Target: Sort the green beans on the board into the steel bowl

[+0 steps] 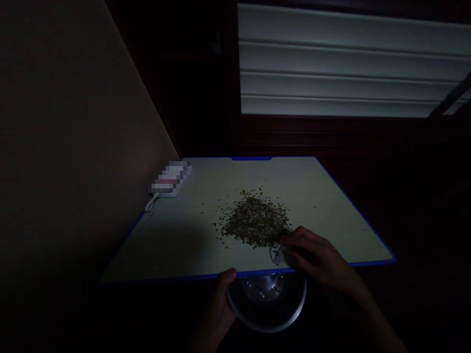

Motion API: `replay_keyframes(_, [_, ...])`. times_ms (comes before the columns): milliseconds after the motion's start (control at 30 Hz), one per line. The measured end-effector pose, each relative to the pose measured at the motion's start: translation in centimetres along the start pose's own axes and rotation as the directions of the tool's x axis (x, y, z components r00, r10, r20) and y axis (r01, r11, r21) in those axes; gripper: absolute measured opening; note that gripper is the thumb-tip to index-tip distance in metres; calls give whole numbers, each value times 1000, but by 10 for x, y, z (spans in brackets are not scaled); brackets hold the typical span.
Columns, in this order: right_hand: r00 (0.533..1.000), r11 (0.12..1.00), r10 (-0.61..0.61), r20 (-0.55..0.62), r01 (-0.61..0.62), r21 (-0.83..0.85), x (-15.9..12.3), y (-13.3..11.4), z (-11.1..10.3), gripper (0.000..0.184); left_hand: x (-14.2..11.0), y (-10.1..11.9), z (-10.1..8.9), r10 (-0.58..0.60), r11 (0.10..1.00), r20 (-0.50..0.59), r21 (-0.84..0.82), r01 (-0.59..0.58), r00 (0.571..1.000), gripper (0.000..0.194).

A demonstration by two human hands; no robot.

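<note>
A loose pile of small greenish-brown beans or seeds (255, 220) lies spread on a pale tabletop with a blue rim (154, 255). At the pile's near right side, my right hand (316, 255) is closed on a small clear round object (276, 255), perhaps a cup or lid, set against the tabletop. Just under the near edge is a shiny metal bowl (270, 327), with some of the same small grains visible inside. My left hand (222, 304) grips the bowl's left side, its thumb up against the table edge.
At the table's far left lies a white device (178, 179) with a strap, its face blurred out. A plain wall or panel (91, 122) rises on the left. Beyond the table stands dark woodwork with pale slatted panels (331, 68). The room is dim.
</note>
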State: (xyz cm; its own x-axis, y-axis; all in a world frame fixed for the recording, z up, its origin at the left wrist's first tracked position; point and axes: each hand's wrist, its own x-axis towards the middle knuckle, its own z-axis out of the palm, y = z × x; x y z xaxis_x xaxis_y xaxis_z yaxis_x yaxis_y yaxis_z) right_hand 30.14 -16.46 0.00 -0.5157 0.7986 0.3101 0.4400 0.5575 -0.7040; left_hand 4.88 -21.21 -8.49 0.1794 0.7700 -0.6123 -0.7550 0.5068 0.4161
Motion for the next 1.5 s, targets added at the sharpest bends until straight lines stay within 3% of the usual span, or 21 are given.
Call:
replay_keyframes(233, [999, 1000, -5, 40, 6, -9, 1, -1, -1, 30, 4, -1, -5, 19, 1000, -10, 1, -19, 1000, 17])
replay_keyframes(500, [997, 1000, -13, 79, 12, 6, 1, -5, -3, 32, -1, 0, 5, 4, 1000, -104, -22, -7, 995, 9])
replay_keyframes(1067, [995, 999, -20, 101, 17, 33, 0, -4, -4, 29, 0, 0, 3, 61, 998, -101, -11, -62, 993, 9])
replay_keyframes(1133, [998, 999, 3, 60, -5, 34, -1, -2, -3, 27, -1, 0, 5, 49, 999, -91, -10, -50, 995, 8])
replay_keyframes(1300, [980, 994, 109, -169, -109, 7, -5, 6, -2, 23, -1, 1, 6, 32, 999, -97, 5, -32, 995, 9])
replay_keyframes(1500, [983, 988, 136, -122, -144, -58, -4, 7, -2, 23, 0, 1, 7, 26, 998, -110, -56, -32, 994, 7])
